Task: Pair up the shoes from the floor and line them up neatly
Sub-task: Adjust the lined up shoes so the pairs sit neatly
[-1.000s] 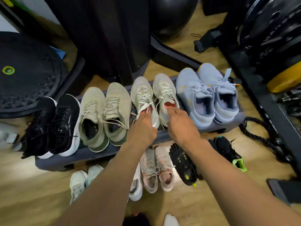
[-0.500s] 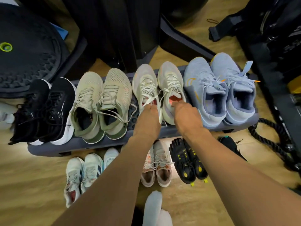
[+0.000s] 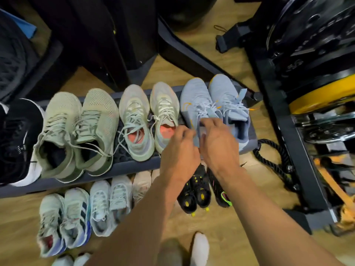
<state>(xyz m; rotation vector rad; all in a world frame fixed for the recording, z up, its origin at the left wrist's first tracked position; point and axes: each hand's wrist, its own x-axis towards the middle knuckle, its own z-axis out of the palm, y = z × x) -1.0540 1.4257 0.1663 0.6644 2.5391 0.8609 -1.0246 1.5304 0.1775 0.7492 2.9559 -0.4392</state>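
My left hand (image 3: pixel 179 150) and right hand (image 3: pixel 219 148) both curl onto the collar of the blue shoe (image 3: pixel 196 101), beside its mate (image 3: pixel 226 95) at the right end of the dark platform (image 3: pixel 123 167). It looks light, its knit upper soft enough to buckle, so I judge the firmer heel rim the best hold. My hands cover that heel, and blur smears the grip, so I cannot read the exact contact.

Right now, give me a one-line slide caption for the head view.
Left hand and right hand grip a light-blue sneaker at the row's right end on the dark platform.
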